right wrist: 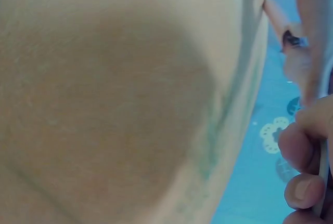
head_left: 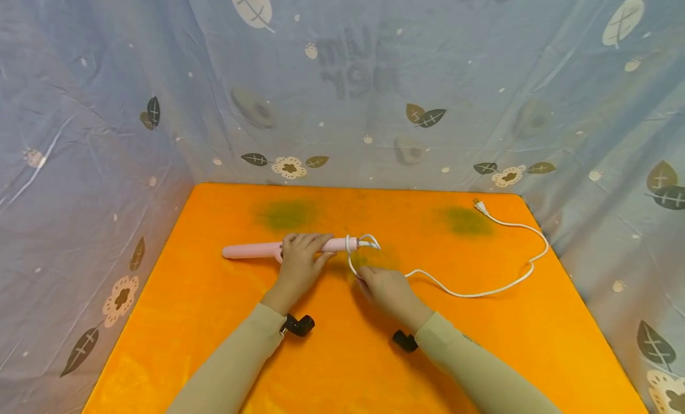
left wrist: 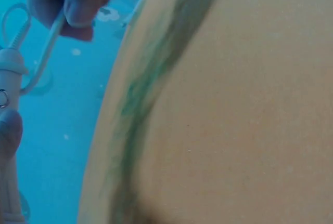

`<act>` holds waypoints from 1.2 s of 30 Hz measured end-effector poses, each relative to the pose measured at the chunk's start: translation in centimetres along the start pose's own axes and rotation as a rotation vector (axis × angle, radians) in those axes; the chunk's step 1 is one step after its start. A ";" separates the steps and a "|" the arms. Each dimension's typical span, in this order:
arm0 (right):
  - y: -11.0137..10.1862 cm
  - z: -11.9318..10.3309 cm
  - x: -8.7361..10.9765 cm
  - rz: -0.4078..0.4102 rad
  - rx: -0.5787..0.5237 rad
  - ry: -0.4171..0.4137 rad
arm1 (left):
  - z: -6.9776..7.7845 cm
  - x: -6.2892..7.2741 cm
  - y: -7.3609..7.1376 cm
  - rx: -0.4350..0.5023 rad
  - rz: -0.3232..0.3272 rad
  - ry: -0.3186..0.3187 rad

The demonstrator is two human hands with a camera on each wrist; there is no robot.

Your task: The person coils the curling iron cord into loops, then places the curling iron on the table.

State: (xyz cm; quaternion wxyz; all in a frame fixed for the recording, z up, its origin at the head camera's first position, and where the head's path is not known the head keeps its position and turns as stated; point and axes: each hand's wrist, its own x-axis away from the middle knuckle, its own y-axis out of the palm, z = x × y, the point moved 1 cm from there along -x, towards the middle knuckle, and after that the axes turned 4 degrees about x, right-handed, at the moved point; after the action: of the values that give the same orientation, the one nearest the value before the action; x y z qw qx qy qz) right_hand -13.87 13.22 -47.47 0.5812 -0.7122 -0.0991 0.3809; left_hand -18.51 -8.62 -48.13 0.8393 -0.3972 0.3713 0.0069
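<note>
A pink curling iron [head_left: 251,251] lies roughly level above the orange table, its barrel pointing left. My left hand [head_left: 299,262] grips it around the handle, covering the middle part. My right hand [head_left: 389,288] pinches the white cord [head_left: 349,260] just below the handle's right end. There the cord makes a small loop and passes around the handle. In the left wrist view, the left thumb [left wrist: 9,133] presses on the handle near a round button, and the right fingers [left wrist: 78,11] hold the cord taut. Curled right fingers [right wrist: 304,190] show in the right wrist view.
From the right hand, the loose cord curves across the orange tabletop [head_left: 348,366] to a white two-pin plug [head_left: 481,207] near the back right corner. Blue-grey curtains [head_left: 342,116] with leaf prints stand behind and beside the table. Black wrist mounts [head_left: 299,325] sit on both wrists.
</note>
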 end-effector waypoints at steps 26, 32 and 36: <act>-4.1 0.3 -3.3 0.145 0.034 -0.182 | -0.3 1.2 0.7 -0.072 -0.127 0.029; -4.9 1.2 -4.3 0.153 0.006 -0.177 | -0.1 1.5 0.6 -0.056 -0.148 0.055; -5.4 2.0 -4.9 0.139 -0.016 -0.137 | 0.0 1.6 0.4 -0.053 -0.152 0.079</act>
State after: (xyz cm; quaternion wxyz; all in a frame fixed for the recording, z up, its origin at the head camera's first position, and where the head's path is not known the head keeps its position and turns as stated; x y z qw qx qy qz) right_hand -16.92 13.55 -40.53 0.5394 -0.6942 -0.0920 0.4676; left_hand -17.46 -8.85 -49.42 0.8114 -0.4459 0.3726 -0.0626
